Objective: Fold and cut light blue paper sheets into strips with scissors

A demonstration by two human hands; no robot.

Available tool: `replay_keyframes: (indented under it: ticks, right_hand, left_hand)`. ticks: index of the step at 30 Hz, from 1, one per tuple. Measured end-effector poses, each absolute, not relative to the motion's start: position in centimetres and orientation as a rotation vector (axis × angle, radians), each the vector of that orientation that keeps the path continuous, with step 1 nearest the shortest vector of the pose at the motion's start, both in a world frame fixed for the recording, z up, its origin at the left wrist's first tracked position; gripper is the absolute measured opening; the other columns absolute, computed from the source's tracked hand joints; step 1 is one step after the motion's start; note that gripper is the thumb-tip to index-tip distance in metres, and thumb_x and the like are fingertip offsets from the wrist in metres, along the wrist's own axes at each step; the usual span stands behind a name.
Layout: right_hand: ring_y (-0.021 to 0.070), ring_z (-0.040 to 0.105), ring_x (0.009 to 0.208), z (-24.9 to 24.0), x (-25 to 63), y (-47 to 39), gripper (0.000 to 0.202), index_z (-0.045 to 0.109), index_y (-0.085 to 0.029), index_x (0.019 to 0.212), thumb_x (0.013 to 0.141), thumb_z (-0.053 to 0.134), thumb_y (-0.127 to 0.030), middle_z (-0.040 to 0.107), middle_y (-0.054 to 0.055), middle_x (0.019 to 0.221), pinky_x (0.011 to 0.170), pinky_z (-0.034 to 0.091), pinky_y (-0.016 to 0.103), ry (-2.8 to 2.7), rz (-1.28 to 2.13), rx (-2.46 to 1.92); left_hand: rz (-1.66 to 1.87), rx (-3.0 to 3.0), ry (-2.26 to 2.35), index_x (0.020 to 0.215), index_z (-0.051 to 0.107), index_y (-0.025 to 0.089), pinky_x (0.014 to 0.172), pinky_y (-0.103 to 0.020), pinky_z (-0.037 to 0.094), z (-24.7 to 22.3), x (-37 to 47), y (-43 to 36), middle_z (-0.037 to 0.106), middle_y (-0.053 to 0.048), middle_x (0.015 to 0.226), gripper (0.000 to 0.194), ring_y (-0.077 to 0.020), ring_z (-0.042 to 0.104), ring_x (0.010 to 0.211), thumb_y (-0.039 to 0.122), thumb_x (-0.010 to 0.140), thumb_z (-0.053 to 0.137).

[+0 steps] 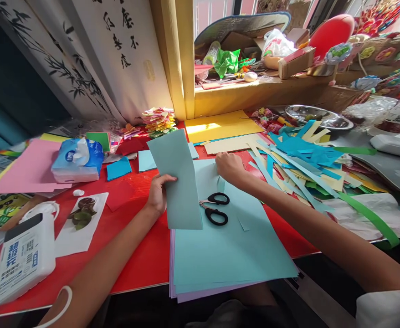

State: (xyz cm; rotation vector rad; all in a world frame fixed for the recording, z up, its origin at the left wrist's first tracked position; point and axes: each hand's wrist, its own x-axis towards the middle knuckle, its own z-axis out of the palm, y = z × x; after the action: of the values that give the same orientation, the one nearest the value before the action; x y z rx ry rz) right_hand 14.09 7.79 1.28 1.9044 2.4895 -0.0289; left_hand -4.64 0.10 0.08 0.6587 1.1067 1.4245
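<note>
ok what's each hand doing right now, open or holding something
Left hand: closed, holding light-blue paper.
Right hand: curled closed; can't tell if it holds anything.

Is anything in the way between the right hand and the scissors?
Only pale blue paper shows between the right hand and the handles of the scissors; nothing visible looks likely to block a reach. The sheet held in the left hand hides the blade tips from this view.

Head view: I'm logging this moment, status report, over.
Left hand gripping pale blue sheet. Right hand curled shut, contents unclear. Scissors on paper stack, tips hidden behind sheet.
</note>
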Motion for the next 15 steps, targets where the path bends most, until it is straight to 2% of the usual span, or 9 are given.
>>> replay_keyframes:
  ticks: [3, 5, 9, 11, 15]
  right_hand:
    - [0.0266, 0.06, 0.084, 1.4, 15.1, 8.0, 0.029, 0.056, -0.005, 0.104, 0.079, 0.042, -0.007, 0.062, 0.02, 0.092, 0.059, 0.038, 0.028, 2.536, -0.099, 1.892]
    - [0.0245, 0.059, 0.087, 1.6, 16.1, 8.5, 0.03, 0.055, -0.008, 0.109, 0.082, 0.047, -0.018, 0.061, 0.017, 0.098, 0.061, 0.039, 0.027, 2.594, -0.195, 1.813]
    - [0.0172, 0.057, 0.087, 1.5, 17.9, 10.1, 0.051, 0.049, -0.018, 0.12, 0.077, 0.057, -0.042, 0.055, 0.011, 0.113, 0.064, 0.041, 0.021, 2.709, -0.44, 1.594]
    - [0.0162, 0.056, 0.085, 1.1, 18.3, 10.8, 0.053, 0.048, -0.018, 0.12, 0.076, 0.057, -0.044, 0.052, 0.012, 0.115, 0.064, 0.041, 0.021, 2.753, -0.546, 1.561]
    - [0.0169, 0.054, 0.085, 0.3, 18.4, 11.3, 0.041, 0.054, -0.015, 0.107, 0.077, 0.057, -0.042, 0.055, 0.011, 0.107, 0.065, 0.039, 0.022, 2.813, -0.574, 1.55]
  left_hand:
    - [1.407, 0.664, 1.111, 0.062, 0.064, 0.016, 0.054, -0.028, 0.048, 0.1, -4.6, 0.1, 0.062, 0.0, 0.063, 0.011, -0.0159, 0.056, 0.058, 0.018, 0.051, 0.065]
    - [1.395, 0.677, 1.109, 0.064, 0.064, 0.016, 0.055, -0.029, 0.049, 0.1, -4.6, 0.1, 0.063, 0.0, 0.065, 0.013, -0.0164, 0.057, 0.059, 0.018, 0.052, 0.065]
    - [1.385, 0.682, 1.104, 0.067, 0.065, 0.016, 0.058, -0.029, 0.049, 0.2, -4.6, 0.0, 0.064, 0.0, 0.069, 0.015, -0.0169, 0.058, 0.062, 0.018, 0.052, 0.066]
    - [1.386, 0.679, 1.1, 0.065, 0.065, 0.016, 0.057, -0.029, 0.049, 0.2, -4.6, 0.0, 0.064, 0.0, 0.068, 0.013, -0.0165, 0.057, 0.062, 0.018, 0.052, 0.066]
    - [1.393, 0.694, 1.084, 0.063, 0.065, 0.016, 0.058, -0.028, 0.05, 0.2, -4.5, 0.0, 0.063, 0.001, 0.067, 0.01, -0.0164, 0.058, 0.063, 0.017, 0.053, 0.066]
